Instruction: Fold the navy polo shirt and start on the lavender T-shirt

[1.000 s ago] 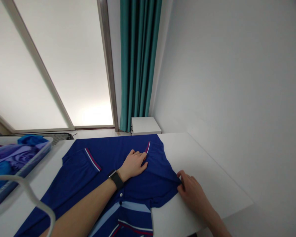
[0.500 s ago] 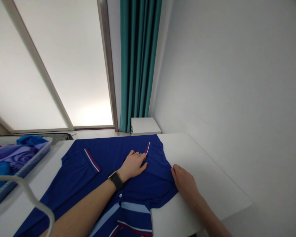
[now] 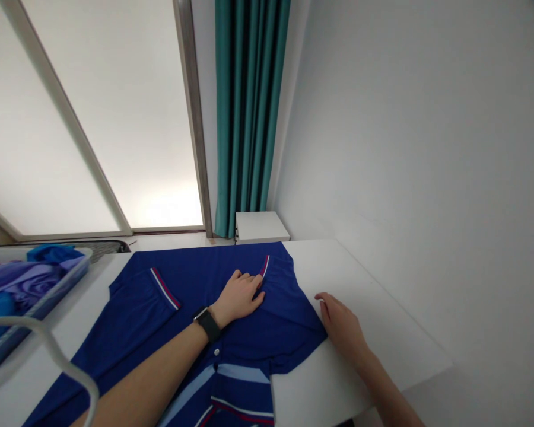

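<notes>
A navy polo shirt (image 3: 289,314) lies spread on the white table, its collar end toward me. Both sleeves are laid inward, their cuffs edged in white and dark red. My left hand (image 3: 238,296), with a dark watch on the wrist, rests flat on the shirt beside the right-hand cuff, fingers spread. Just off the shirt's right edge is my right hand (image 3: 340,323). Its thumb and forefinger are slightly apart with nothing between them. Light blue stripes and a white button show near the collar.
At the left stands a pale plastic basket (image 3: 66,290) of blue and purple clothes. A curved white tube (image 3: 57,350) crosses the lower left. Beyond the table (image 3: 374,308) are a small white cabinet (image 3: 262,225) and a green curtain (image 3: 251,118). A wall borders the right side.
My right hand has let go of the shirt's right edge and moved slightly right, its fingers parting. My left hand stays in place on the shirt.
</notes>
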A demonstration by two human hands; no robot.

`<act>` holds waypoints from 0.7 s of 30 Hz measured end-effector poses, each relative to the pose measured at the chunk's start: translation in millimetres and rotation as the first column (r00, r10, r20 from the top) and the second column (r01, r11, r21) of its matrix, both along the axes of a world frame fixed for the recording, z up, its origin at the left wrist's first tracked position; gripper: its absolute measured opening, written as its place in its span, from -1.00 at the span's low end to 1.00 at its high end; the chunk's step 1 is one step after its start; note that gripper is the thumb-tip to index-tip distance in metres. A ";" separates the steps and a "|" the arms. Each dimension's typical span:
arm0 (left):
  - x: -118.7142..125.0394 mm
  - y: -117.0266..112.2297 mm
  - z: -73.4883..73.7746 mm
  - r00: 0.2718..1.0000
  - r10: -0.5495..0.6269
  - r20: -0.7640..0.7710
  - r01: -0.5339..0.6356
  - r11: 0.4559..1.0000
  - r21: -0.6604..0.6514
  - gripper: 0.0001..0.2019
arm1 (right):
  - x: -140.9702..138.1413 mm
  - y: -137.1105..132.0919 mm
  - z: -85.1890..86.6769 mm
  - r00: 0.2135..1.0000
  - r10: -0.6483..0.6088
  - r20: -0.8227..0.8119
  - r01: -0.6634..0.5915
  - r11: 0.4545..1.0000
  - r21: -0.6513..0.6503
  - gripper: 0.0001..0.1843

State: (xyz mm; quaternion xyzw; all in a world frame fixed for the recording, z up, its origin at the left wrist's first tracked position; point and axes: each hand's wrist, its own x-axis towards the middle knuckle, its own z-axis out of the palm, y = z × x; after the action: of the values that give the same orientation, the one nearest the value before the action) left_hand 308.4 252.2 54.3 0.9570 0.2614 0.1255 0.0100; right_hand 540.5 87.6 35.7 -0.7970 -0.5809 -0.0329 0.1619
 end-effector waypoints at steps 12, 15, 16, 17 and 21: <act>0.1 0.6 -3.2 1.000 0.010 0.010 -0.010 1.000 0.029 -0.85 | -22.1 36.9 -14.9 0.939 0.318 0.130 -0.301 0.943 -0.139 -0.41; 0.8 1.1 -4.0 1.000 0.009 0.016 -0.009 1.000 0.021 -0.85 | -11.8 45.8 -11.4 0.949 0.307 0.072 -0.296 0.947 -0.124 -0.47; 1.1 1.6 -4.5 1.000 0.020 0.021 -0.020 1.000 0.014 -0.85 | -7.2 52.6 -8.5 0.955 0.293 0.049 -0.288 0.952 -0.100 -0.51; 1.4 2.1 -5.1 0.999 0.039 0.028 -0.039 0.999 0.005 -0.84 | -2.4 61.3 -5.4 0.960 0.277 0.027 -0.275 0.959 -0.072 -0.55; 2.7 3.5 -6.6 0.992 0.117 0.046 -0.116 0.993 -0.027 -0.83 | 13.3 106.4 1.4 0.981 0.192 0.007 -0.192 0.981 0.015 -0.63</act>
State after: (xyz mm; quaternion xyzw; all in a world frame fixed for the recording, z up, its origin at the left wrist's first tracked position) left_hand 311.1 255.8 47.7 0.9366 0.3180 0.1454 0.0204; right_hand 553.8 194.0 37.1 -0.7359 -0.6552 -0.0239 0.1688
